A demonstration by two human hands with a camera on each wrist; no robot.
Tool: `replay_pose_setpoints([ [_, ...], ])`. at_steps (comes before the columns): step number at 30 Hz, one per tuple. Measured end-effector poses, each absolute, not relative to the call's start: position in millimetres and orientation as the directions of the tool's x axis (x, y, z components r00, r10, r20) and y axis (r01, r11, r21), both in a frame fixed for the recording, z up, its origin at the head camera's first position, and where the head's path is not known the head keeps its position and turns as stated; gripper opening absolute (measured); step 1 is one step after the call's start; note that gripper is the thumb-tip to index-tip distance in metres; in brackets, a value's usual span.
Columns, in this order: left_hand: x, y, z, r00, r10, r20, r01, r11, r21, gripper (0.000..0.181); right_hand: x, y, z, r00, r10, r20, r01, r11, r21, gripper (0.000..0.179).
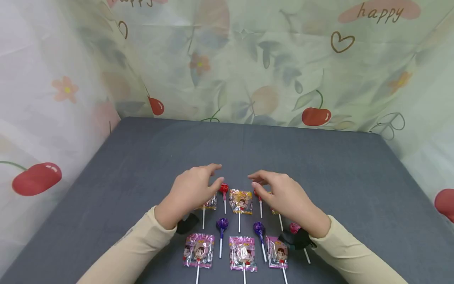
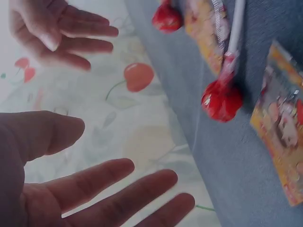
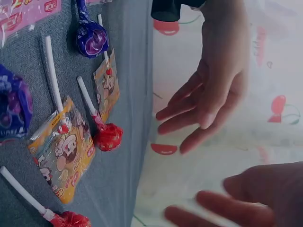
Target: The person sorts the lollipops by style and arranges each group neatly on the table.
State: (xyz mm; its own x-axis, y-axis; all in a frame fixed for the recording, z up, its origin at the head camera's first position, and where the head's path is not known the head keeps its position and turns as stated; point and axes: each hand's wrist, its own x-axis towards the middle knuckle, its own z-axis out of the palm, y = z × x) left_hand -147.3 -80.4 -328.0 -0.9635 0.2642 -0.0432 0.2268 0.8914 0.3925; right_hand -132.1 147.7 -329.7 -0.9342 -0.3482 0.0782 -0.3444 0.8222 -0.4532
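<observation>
My left hand hovers over the back left of a group of lollipops, fingers extended and holding nothing. Opposite it, my right hand is held above the back right, its fingers loosely bent and nothing in them. Between the hands lies a lollipop in a flat yellow wrapper. A red ball lollipop lies beside the left thumb. Another red lollipop shows in the right wrist view; the head view has one partly behind the right fingertips. Each hand partly covers a further yellow-wrapped lollipop.
Nearer the front lie two purple ball lollipops and a row of pink-wrapped flat lollipops. A pink ball lollipop is partly hidden by the black right wrist strap. The grey table meets a patterned curtain behind.
</observation>
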Motion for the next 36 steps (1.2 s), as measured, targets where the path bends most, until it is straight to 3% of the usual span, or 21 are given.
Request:
replay_pose_setpoints([
  [6,-159.5,-98.2,-324.0,-0.965,0.249,-0.086,0.153,0.794,0.588,0.036,-146.6,159.2,-331.3,-0.907,-0.38,0.182,-0.406,0.675,-0.616,0.018],
  [11,-172.0,-115.9,-331.0,-0.955,0.263,-0.134,0.107,0.729,0.676,0.032,-165.8,164.8,-337.9,-0.893,-0.434,0.121,-0.389,0.605,-0.695,0.023],
  [23,-182.0,-140.4,-352.9,-0.914,0.288,-0.287,-0.002,0.704,0.711,0.024,-196.5,155.1,-358.0,-0.81,-0.553,-0.196,-0.245,0.622,-0.744,0.038],
  [29,-183.3,-143.9,-361.0,-0.899,0.286,-0.332,-0.025,0.723,0.69,0.027,-204.8,151.5,-366.0,-0.762,-0.59,-0.268,-0.223,0.627,-0.747,0.041],
  [36,-183.2,-142.4,-368.4,-0.89,0.281,-0.358,-0.025,0.755,0.656,0.043,-210.8,147.1,-371.9,-0.724,-0.618,-0.306,-0.218,0.626,-0.749,0.044],
])
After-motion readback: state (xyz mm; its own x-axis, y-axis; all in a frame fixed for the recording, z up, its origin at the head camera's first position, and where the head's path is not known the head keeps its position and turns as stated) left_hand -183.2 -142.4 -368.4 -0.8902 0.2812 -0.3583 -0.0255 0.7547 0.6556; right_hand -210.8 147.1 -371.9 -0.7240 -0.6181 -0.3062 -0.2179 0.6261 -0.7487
